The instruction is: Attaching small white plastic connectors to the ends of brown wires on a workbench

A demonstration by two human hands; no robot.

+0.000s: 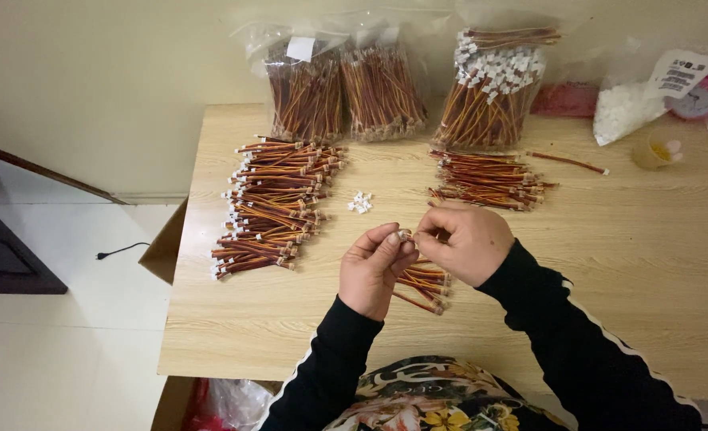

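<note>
Left hand: the left hand (372, 267) is raised a little over the table, thumb and fingers pinched on the small white connector (404, 235).
Right hand: the right hand (465, 239) is just beside the left one, its fingertips closed on the same small piece from the other side.
Held thing: the connector is a tiny white plastic part, between the two hands at their fingertips; if a wire is joined to it, I cannot tell.
Under the hands: a small bunch of short wires (425, 286) lies on the wooden table (657, 263), red, brown and yellow strands with small ends.
Left of the hands: a big pile of wires (272, 206) of the same colours, each with a white tip.
Just beyond the hands: a few loose white connectors (360, 203), lying apart from the piles.
Beyond the right hand: another flat bundle of wires (485, 182).
Far beyond: clear plastic bags of wires (386, 84) stand against the wall, and a bag of white parts (625, 108) is to the far right.
</note>
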